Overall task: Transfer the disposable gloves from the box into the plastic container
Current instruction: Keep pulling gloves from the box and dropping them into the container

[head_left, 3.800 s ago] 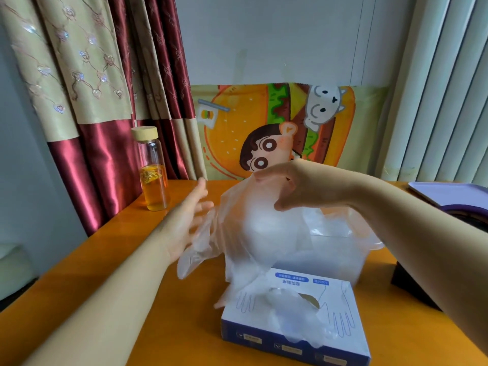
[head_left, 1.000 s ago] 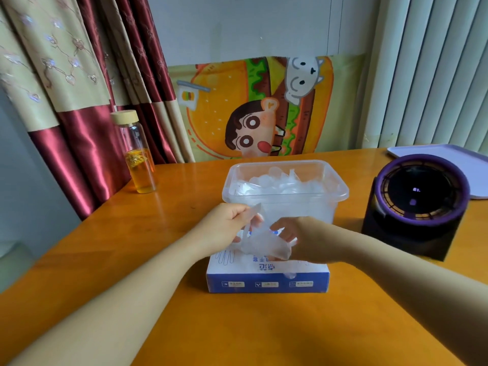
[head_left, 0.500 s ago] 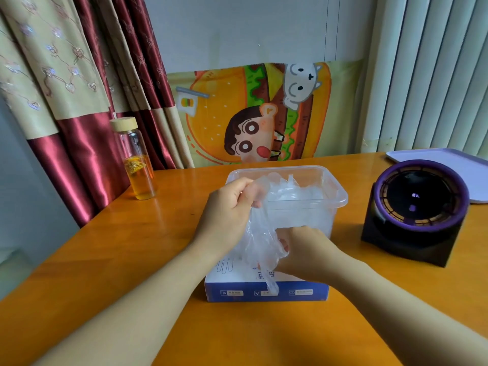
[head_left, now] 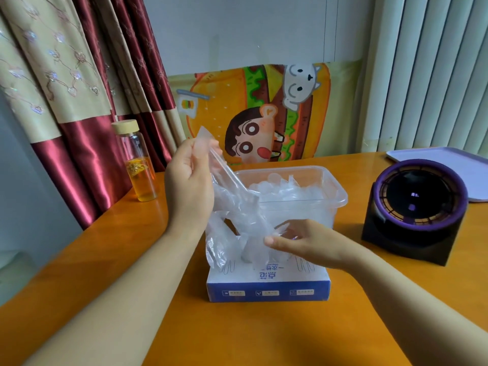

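A blue and white glove box (head_left: 268, 285) lies flat on the orange table, nearest to me. Directly behind it stands a clear plastic container (head_left: 335, 192) holding several crumpled clear gloves. My left hand (head_left: 188, 180) is raised above the box's left side and pinches the top of a thin clear glove (head_left: 235, 210) that stretches down to the box. My right hand (head_left: 309, 243) hovers low over the box and pinches the glove's lower part between thumb and fingers.
A glass bottle (head_left: 137, 165) with yellow liquid and a wooden cap stands at the back left beside the curtain. A black and purple round device (head_left: 417, 210) sits to the right of the container, with a pale tray (head_left: 459, 165) behind it.
My left hand has lifted higher and to the left, drawing the glove up out of the box. My right hand has stayed low over the box, shifted slightly right.
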The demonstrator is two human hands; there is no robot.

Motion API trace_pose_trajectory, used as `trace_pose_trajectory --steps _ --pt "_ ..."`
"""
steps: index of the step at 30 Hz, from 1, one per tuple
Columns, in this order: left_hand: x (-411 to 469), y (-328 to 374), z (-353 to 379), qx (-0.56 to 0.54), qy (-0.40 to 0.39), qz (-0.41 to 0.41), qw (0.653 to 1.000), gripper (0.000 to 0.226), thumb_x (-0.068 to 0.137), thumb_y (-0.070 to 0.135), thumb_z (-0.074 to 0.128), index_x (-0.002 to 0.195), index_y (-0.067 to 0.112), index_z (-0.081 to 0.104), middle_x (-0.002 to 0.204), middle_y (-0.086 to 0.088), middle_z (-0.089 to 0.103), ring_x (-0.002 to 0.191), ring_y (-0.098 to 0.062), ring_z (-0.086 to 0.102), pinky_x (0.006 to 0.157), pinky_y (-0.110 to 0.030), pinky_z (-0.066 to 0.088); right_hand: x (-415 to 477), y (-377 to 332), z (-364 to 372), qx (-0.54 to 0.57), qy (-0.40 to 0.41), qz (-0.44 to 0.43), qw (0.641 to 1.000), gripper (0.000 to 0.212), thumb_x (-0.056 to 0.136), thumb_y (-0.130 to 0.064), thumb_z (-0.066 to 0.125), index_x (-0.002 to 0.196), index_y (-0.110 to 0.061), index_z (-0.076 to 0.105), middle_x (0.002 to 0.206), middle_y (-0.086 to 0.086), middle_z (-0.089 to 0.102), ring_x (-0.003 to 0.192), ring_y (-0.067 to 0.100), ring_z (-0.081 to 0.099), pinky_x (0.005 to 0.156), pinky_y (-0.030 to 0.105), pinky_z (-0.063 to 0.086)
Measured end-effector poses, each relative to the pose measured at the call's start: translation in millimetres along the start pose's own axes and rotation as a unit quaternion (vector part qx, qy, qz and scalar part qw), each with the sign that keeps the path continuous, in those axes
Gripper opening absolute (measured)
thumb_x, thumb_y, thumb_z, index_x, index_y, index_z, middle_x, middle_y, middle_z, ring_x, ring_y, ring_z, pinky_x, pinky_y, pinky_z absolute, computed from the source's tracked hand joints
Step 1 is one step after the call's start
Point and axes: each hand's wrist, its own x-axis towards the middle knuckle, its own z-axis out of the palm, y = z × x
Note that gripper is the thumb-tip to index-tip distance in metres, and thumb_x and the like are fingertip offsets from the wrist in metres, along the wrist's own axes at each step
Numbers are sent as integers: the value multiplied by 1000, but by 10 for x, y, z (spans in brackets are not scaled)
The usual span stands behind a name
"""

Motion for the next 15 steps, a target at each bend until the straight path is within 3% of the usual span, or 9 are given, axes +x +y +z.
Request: trace_pose_trajectory --steps 3,6,8,12,15 --pt "134 51 6 16 -23 -9 1000 35 103 19 38 91 -6 61 63 -14 46 54 -10 42 52 -14 32 -59 -218 -283 52 74 -54 994 75 63 -71 53 121 -25 57 110 -12 62 99 6 62 90 33 53" --pt "297 154 46 17 -19 -14 1000 30 102 18 39 90 3 63 67 -7 48 58 -4 42 54 -14 34 -58 -523 -421 81 176 -128 973 68 65 -68 57 120 -28 50 115 -16 59 98 0 61 82 23 53" --pt "424 207 98 23 -6 -28 999 28 101 17 40 88 12 64 68 -3 51 59 -1 43 54 -12 35 -21 -635 -374 44 202 -152 967 75 65 -61 67 127 -28 40 124 -17 50 105 0 55 85 20 49" --pt "657 257 171 38 10 -75 996 30 99 18 40 84 3 60 71 -5 46 64 -10 41 53 -18 32 89 -661 -307 -68 207 -179 960 100 67 -40 82 143 -34 17 144 -13 36 125 4 41 93 15 35" --pt "780 235 194 8 12 -122 992 31 100 22 39 91 7 66 75 -4 51 72 -14 45 58 -24 35 173 -661 -415 -33 288 -161 944 88 76 -21 77 145 -31 23 128 -9 53 114 7 51 86 13 38"
